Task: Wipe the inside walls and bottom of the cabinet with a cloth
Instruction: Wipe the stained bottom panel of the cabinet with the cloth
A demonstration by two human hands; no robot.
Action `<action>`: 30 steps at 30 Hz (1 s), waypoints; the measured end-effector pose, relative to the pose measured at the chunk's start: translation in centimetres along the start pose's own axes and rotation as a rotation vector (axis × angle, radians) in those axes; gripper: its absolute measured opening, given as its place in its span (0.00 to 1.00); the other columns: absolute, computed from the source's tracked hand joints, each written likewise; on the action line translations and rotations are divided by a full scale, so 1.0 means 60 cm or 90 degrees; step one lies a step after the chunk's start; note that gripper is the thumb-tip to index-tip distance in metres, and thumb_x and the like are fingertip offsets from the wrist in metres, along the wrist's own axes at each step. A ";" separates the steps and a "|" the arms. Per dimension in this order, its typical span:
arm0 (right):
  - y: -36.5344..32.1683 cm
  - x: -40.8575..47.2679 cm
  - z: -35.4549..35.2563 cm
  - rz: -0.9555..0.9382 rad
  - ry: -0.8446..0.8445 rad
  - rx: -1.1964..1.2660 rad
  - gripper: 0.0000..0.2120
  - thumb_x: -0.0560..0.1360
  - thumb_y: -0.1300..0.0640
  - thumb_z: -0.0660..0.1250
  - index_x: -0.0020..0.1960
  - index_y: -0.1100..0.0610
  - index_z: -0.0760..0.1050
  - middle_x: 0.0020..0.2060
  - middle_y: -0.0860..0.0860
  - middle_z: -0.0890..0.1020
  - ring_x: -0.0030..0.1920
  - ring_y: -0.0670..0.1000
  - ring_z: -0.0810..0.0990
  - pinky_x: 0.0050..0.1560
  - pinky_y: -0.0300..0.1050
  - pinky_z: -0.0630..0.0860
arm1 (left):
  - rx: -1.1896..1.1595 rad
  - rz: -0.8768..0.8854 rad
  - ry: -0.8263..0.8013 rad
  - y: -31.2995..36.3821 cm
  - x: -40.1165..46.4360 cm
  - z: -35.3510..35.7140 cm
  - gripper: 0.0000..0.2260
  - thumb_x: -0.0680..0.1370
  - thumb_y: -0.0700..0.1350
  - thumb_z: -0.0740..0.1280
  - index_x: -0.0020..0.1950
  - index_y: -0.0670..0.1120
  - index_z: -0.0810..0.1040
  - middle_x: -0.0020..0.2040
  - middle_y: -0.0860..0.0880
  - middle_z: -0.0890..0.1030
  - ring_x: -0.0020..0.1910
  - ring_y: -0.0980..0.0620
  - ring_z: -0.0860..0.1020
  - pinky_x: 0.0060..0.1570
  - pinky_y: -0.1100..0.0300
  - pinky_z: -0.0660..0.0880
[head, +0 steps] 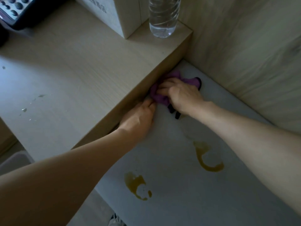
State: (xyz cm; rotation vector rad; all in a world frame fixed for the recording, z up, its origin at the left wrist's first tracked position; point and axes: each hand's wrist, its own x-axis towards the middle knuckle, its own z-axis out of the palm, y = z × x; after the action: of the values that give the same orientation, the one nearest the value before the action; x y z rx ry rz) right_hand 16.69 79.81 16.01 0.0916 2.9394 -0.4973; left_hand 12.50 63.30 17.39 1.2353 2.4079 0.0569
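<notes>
Purple, bunched microfibre cloth with black trim lies on the pale grey bottom panel of the cabinet, pushed up against the light wood-grain side wall on the left, just where wall and bottom meet. The step in hand looks like wiping that corner seam, with the wall's lower edge and the nearby floor taken together.

Right hand sits on top of the cloth, its fingers curled down and clamped on the fabric, knuckles raised; black trim pokes out under the heel of the palm and beyond the fingertips. Left hand lies flat and low beside the wall, fingers close together and nearly straight, their tips touching the near edge of the cloth; whether they pinch it or only steady it cannot be told.

Two yellow-brown dried ring stains sit on the bottom panel well behind both wrists, toward the person, untouched by the cloth. By judgement, the next move calls for dragging the cloth back from the fingers' corner across the panel with firm downward pressure, since such marks will probably need repeated rubbing. A clear plastic water bottle and a beige cardboard box stand on the wooden top beyond the fingertips
</notes>
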 end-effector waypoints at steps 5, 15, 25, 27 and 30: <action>0.088 0.015 -0.028 0.145 0.048 0.050 0.20 0.79 0.63 0.56 0.70 0.55 0.69 0.71 0.53 0.65 0.71 0.55 0.61 0.66 0.39 0.58 | 0.051 -0.012 -0.017 0.008 0.009 0.006 0.21 0.81 0.38 0.54 0.75 0.42 0.58 0.74 0.46 0.60 0.69 0.46 0.65 0.63 0.58 0.64; -0.003 -0.047 0.032 0.062 -0.018 0.057 0.27 0.80 0.62 0.56 0.76 0.50 0.53 0.77 0.50 0.49 0.76 0.54 0.46 0.75 0.44 0.44 | 0.130 0.005 -0.029 0.025 0.009 -0.016 0.21 0.82 0.38 0.53 0.75 0.40 0.56 0.74 0.43 0.62 0.70 0.47 0.64 0.60 0.62 0.50; 0.041 -0.031 0.011 0.295 -0.052 0.032 0.26 0.82 0.48 0.49 0.77 0.44 0.42 0.76 0.47 0.36 0.75 0.51 0.35 0.73 0.58 0.41 | 0.132 -0.019 -0.057 0.014 0.015 0.007 0.20 0.81 0.38 0.55 0.73 0.39 0.61 0.70 0.42 0.67 0.62 0.41 0.73 0.55 0.51 0.71; 0.031 -0.059 0.016 0.312 -0.075 0.052 0.27 0.82 0.47 0.49 0.77 0.43 0.40 0.76 0.47 0.35 0.75 0.51 0.34 0.73 0.57 0.40 | 0.131 -0.030 -0.067 0.018 0.010 0.002 0.20 0.81 0.38 0.55 0.73 0.39 0.60 0.70 0.43 0.66 0.63 0.43 0.72 0.55 0.52 0.71; 0.016 -0.121 0.022 0.344 -0.088 0.079 0.28 0.81 0.46 0.50 0.76 0.43 0.41 0.76 0.47 0.35 0.75 0.51 0.34 0.73 0.56 0.40 | 0.141 -0.021 -0.037 0.032 -0.007 -0.008 0.20 0.81 0.38 0.54 0.73 0.40 0.60 0.70 0.43 0.63 0.67 0.44 0.67 0.54 0.52 0.71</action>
State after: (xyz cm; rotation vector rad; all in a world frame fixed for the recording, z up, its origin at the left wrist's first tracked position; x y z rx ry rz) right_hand 24.11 80.02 15.68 0.8030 2.5889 -0.5640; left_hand 13.99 64.22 18.44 1.2727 2.4337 -0.2587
